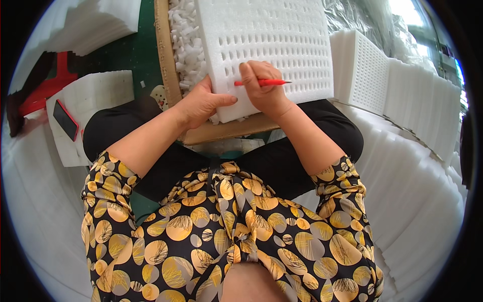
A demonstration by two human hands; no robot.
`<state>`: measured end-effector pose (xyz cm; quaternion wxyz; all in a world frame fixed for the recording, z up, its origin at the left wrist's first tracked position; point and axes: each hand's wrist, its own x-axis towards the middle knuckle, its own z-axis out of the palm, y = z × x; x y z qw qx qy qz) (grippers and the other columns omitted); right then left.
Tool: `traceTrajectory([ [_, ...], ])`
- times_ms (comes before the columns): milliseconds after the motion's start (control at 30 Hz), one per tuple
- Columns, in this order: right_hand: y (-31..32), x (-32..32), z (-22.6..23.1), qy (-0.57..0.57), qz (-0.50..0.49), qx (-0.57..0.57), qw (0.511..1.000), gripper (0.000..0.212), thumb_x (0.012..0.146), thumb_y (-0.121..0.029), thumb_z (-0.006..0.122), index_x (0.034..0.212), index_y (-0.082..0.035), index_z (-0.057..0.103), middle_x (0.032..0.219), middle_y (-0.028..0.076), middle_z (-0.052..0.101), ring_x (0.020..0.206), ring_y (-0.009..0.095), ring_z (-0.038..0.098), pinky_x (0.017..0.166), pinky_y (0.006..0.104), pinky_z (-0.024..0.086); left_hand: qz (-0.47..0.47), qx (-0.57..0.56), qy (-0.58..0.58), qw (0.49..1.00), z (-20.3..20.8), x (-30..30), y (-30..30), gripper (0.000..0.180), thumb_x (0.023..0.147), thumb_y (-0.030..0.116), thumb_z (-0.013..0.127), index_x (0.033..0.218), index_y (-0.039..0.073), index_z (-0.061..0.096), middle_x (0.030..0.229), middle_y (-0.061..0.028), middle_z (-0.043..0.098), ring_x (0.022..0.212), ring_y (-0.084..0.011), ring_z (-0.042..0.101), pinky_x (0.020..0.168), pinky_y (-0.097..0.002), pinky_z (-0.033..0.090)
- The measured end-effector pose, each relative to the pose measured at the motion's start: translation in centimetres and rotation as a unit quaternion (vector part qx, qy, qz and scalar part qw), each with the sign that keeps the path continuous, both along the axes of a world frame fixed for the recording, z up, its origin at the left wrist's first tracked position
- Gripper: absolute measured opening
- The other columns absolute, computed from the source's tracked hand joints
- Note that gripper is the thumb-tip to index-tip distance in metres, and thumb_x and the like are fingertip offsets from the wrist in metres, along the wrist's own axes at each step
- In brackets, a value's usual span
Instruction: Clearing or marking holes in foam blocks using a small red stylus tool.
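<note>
A thick white foam block (302,60) with rows of small oval holes lies over a cardboard box in front of me. My left hand (204,104) grips the block's near left edge, its thumb along the front side. In my right hand (264,90) is a red pen (271,82), its dark tip pointing right. That hand rests over the block's near left part, hiding some of the holes. Whether the pen's tip touches the foam I cannot tell.
The cardboard box (168,60) holds many small white foam pieces (187,45). Stacked foam sheets (412,186) stand on the right, beside another perforated block (370,75). To the left, a red-edged phone (66,120) lies on white foam near a red stool (58,83).
</note>
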<state>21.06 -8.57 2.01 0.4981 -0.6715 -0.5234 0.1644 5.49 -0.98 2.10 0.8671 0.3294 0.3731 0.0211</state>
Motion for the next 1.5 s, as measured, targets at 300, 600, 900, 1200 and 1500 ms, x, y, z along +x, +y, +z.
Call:
traceTrajectory([
  [300, -0.6, -0.1, 0.8, 0.221, -0.008, -0.068, 0.973, 0.029, 0.087, -0.007, 0.053, 0.059, -0.005, 0.047, 0.054, 0.001, 0.046, 0.049, 0.016, 0.037, 0.05, 0.0266, 0.036, -0.001, -0.035, -0.004, 0.999, 0.2, 0.2, 0.1, 0.057, 0.076, -0.008, 0.06, 0.128, 0.01, 0.047, 0.114, -0.0099, 0.061, 0.101, -0.0224, 0.059, 0.089, -0.0324, 0.048],
  [600, -0.3, -0.3, 1.4, 0.223, 0.0, -0.021, 0.975, 0.026, 0.087, -0.007, 0.052, 0.061, -0.007, 0.048, 0.058, 0.001, 0.048, 0.052, 0.013, 0.037, 0.051, 0.0256, 0.036, 0.002, 0.0, -0.009, 1.0, -0.1, 0.3, 0.3, 0.054, 0.077, -0.008, 0.059, 0.127, 0.009, 0.048, 0.114, -0.0094, 0.061, 0.101, -0.0213, 0.059, 0.087, -0.0317, 0.049],
  [900, -0.2, -0.8, 0.1, -0.015, 0.063, 0.043, 0.997, 0.03, 0.09, -0.007, 0.048, 0.06, -0.007, 0.045, 0.056, -0.001, 0.041, 0.054, 0.011, 0.037, 0.054, 0.0233, 0.034, -0.019, 0.044, -0.011, 0.999, -0.2, 0.6, 0.2, 0.05, 0.078, -0.006, 0.058, 0.125, 0.008, 0.049, 0.113, -0.0113, 0.061, 0.1, -0.0218, 0.059, 0.086, -0.0315, 0.049],
  [1200, -2.9, 4.2, 0.6, 0.371, -0.17, -0.091, 0.908, 0.034, 0.095, -0.012, 0.043, 0.061, -0.007, 0.045, 0.059, 0.0, 0.044, 0.056, 0.01, 0.036, 0.057, 0.022, 0.033, 0.022, -0.019, 0.041, 0.999, -1.9, -0.5, 1.7, 0.048, 0.078, -0.002, 0.062, 0.124, 0.002, 0.048, 0.112, -0.0143, 0.061, 0.097, -0.022, 0.061, 0.085, -0.0328, 0.05],
  [1500, -3.5, 3.0, -1.6, 0.16, -0.01, -0.071, 0.984, 0.033, 0.092, -0.013, 0.051, 0.06, -0.007, 0.046, 0.056, 0.0, 0.043, 0.053, 0.012, 0.035, 0.055, 0.0244, 0.036, 0.029, -0.029, 0.043, 0.998, -1.0, 0.0, 1.1, 0.042, 0.08, -0.001, 0.062, 0.121, 0.001, 0.051, 0.109, -0.0146, 0.063, 0.09, -0.0234, 0.064, 0.077, -0.0307, 0.055],
])
